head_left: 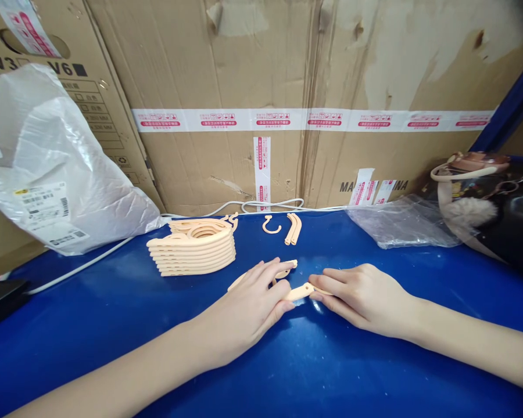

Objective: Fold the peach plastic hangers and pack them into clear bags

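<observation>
Our left hand (253,299) grips a peach hanger arm (300,292); our right hand (366,296) pinches a slim piece (323,290) at its holed end. Beyond our left hand, stacked folding hangers (196,266) look finished; past its fingertips, a hook (272,232) and curved pieces (294,229) lie unjoined.

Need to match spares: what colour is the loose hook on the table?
The loose hook is pale peach, shown in the head view.

Front of counter (331,377) open between forearms (157,366). Middle blocked: pale pieces (300,292) bridge left hand (255,302) and right hand (359,293). Hanger stack (192,255) blocks back left, cardboard (218,69) the rear. Lane open right of curved pieces (294,228), up to plastic bag (403,223). Hook (270,227) just left of those pieces.
</observation>
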A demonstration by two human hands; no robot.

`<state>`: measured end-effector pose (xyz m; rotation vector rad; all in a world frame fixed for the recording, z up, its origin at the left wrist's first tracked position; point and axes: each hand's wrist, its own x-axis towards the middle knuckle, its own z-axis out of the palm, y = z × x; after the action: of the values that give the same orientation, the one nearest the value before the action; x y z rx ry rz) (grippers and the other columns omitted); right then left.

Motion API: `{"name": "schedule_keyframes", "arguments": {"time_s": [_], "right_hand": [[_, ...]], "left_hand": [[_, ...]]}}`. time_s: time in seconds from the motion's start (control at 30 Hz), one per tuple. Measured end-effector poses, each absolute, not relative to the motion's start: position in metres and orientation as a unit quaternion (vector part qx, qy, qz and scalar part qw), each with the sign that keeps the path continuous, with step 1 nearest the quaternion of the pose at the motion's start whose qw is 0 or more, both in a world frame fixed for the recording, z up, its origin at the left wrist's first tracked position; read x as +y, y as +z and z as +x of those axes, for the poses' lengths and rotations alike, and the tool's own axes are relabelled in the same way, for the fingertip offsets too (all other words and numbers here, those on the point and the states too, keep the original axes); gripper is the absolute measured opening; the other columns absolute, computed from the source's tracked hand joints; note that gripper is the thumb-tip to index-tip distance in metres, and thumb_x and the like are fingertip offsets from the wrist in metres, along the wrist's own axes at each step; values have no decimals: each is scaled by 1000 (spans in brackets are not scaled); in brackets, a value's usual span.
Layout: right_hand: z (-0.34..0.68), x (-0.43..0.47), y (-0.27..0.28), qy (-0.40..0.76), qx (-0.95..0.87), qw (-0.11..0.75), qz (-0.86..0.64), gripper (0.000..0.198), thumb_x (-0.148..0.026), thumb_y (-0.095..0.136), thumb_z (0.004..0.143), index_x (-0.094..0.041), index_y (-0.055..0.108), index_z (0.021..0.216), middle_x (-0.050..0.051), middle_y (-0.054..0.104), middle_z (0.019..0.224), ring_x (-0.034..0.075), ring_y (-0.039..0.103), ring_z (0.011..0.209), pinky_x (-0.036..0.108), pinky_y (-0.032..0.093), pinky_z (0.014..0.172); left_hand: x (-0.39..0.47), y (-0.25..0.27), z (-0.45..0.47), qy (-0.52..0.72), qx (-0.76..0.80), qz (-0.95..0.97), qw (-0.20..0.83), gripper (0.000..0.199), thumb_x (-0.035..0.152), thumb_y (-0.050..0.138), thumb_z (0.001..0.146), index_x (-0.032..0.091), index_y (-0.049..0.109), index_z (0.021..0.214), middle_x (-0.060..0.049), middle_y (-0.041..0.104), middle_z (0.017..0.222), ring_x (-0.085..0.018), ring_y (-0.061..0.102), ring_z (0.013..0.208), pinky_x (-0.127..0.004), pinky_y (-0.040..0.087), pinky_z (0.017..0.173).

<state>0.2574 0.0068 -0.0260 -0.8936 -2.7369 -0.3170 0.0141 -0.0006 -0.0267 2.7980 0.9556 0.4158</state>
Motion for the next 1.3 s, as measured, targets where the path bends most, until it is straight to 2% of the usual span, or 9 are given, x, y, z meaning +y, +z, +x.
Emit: {"name": "schedule_keyframes", "arguments": {"time_s": [0.13, 0.33, 0.57, 0.73, 0.83, 1.03, 1.3], "right_hand": [[258, 7, -27, -164, -932, 151, -285, 39, -30, 29, 101, -16, 64, 100, 1, 61, 67, 11, 56, 51, 27, 30, 47], [257, 7, -28, -185, -928, 171, -273, 37, -31, 33, 100, -16, 66, 96, -1, 58, 64, 11, 55, 51, 27, 32, 48], [257, 6, -30, -151, -929, 178, -287, 34, -32, 37, 98, -16, 67, 98, -1, 58, 64, 10, 53, 50, 26, 30, 47], [256, 4, -30, -142, -922, 186, -308, 38, -43, 39, 98, -18, 69, 97, -2, 56, 61, 11, 52, 48, 27, 28, 47], [254, 4, -30, -119, -920, 184, -324, 39, -42, 38, 98, -19, 69, 95, -2, 55, 60, 11, 52, 47, 27, 27, 47], [251, 3, -30, -56, -918, 173, -352, 38, -41, 40, 97, -20, 68, 85, -2, 56, 61, 11, 53, 49, 27, 27, 48], [251, 1, -32, -56, -916, 170, -360, 35, -40, 41, 96, -20, 66, 80, -3, 55, 59, 10, 51, 48, 27, 25, 47]], "left_hand": [[0, -26, 14, 133, 310, 938, 81, 29, 30, 28, 102, 17, 53, 112, -9, 39, 147, -21, 32, 138, -44, 29, 114], [0, -27, 13, 142, 309, 936, 87, 28, 31, 31, 102, 19, 54, 113, -7, 41, 145, -24, 37, 133, -46, 35, 111], [0, -26, 14, 137, 308, 937, 91, 27, 29, 32, 101, 18, 56, 110, -9, 41, 144, -24, 38, 133, -46, 33, 111], [0, -26, 13, 138, 308, 937, 94, 28, 29, 32, 101, 19, 57, 105, -7, 42, 143, -24, 40, 131, -46, 35, 110], [0, -26, 13, 142, 307, 936, 94, 28, 30, 32, 101, 19, 58, 102, -6, 42, 143, -24, 41, 130, -45, 37, 109], [0, -26, 14, 153, 305, 935, 100, 28, 30, 34, 101, 20, 59, 108, -6, 42, 143, -23, 41, 130, -43, 37, 108], [0, -25, 13, 158, 301, 935, 103, 26, 30, 35, 100, 20, 59, 104, -7, 44, 140, -23, 43, 128, -43, 38, 107]]}}
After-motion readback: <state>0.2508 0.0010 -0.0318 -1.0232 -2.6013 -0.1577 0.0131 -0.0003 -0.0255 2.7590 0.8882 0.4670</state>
